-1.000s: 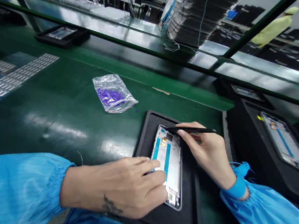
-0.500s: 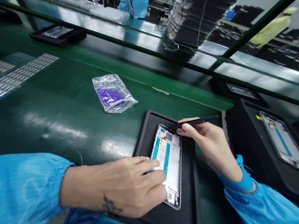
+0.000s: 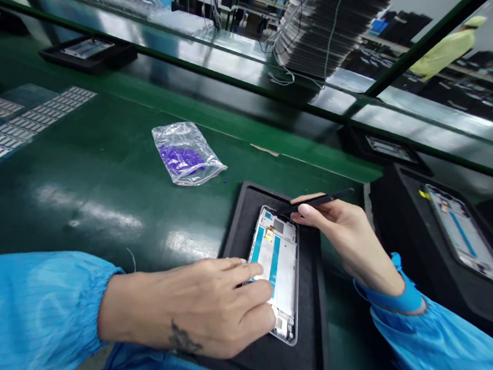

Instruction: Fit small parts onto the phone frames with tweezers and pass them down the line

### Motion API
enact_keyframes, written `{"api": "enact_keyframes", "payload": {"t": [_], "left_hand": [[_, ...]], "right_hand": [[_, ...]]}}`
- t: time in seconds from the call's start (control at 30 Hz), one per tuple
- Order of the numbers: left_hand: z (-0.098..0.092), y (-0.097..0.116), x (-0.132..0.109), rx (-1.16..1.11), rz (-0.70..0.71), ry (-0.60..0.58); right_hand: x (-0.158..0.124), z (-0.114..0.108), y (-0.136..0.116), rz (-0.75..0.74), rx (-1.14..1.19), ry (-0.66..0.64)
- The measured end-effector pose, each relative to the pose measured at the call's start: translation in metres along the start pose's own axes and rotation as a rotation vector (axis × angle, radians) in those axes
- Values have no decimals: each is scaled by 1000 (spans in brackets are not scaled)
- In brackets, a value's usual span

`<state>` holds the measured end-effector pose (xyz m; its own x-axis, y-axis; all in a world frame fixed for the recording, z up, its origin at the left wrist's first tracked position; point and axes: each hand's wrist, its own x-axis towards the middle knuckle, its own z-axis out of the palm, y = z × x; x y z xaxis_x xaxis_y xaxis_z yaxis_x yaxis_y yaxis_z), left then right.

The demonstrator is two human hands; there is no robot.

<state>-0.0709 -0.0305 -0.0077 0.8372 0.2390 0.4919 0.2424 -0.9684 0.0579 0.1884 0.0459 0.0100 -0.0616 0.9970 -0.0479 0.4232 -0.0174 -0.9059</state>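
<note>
A white phone frame with teal strips (image 3: 280,258) lies in a black tray (image 3: 243,219) on the green bench. My left hand (image 3: 200,305) rests on the frame's lower left part, its fingertips pressing down on it. My right hand (image 3: 346,235) pinches black tweezers (image 3: 314,202) whose tips touch the frame's top edge. Both arms wear blue sleeves.
A clear bag of small purple parts (image 3: 184,154) lies left of the tray. Sheets of small labels (image 3: 21,120) sit at the far left. Another black tray with a phone frame (image 3: 463,238) stands at the right; more trays ride the belt behind (image 3: 87,50).
My right hand has shifted up and slightly left, tilting the tweezers' rear end upward. The trays on the belt behind have drifted left. My left hand has stayed put.
</note>
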Motion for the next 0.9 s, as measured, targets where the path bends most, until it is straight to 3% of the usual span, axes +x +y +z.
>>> {"api": "enact_keyframes", "payload": {"t": [0.23, 0.5, 0.8, 0.9], "left_hand": [[1, 0, -1, 17, 7, -16], [-1, 0, 0, 48, 12, -10], [-6, 1, -1, 51, 11, 5], [-5, 0, -1, 47, 5, 8]], "right_hand": [[-1, -1, 3, -59, -85, 5], [-15, 3, 6, -435, -456, 68], [-24, 11, 9, -688, -654, 75], [-25, 11, 10, -703, -627, 80]]}}
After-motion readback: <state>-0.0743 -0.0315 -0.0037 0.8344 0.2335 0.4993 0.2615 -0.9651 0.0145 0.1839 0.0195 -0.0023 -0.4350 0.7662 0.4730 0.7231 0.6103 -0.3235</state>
